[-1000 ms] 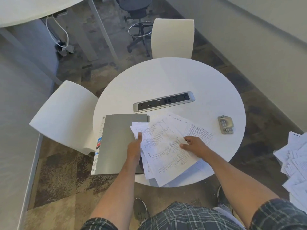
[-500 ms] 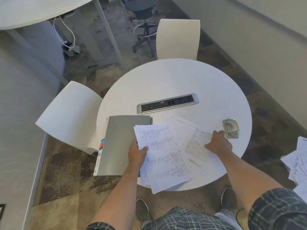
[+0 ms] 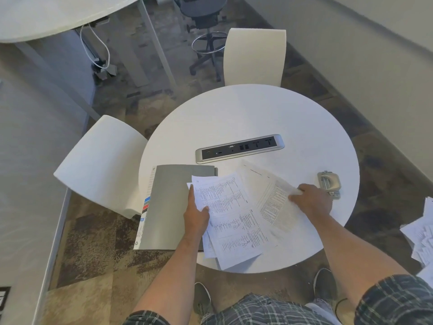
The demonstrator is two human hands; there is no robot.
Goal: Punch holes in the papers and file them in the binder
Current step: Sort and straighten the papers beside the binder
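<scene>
A stack of printed papers [image 3: 234,216] lies on the round white table [image 3: 246,113], overlapping the right edge of a closed grey binder [image 3: 171,205]. My left hand [image 3: 195,214] grips the stack's left edge, thumb on top. One sheet [image 3: 269,191] is fanned out to the right. My right hand [image 3: 311,200] pinches that sheet at its right edge, lifting it a little. A metal hole punch [image 3: 329,182] sits just beyond my right hand, near the table's right rim.
A silver power and socket strip [image 3: 240,148] is set into the table's middle. Two white chairs [image 3: 255,57] [image 3: 98,165] stand at the far and left sides. Loose papers [image 3: 419,235] are piled at the right edge of view.
My right hand slid from the middle of the stack to the right, drawing one sheet out toward the hole punch. My left hand stayed on the stack's left edge.
</scene>
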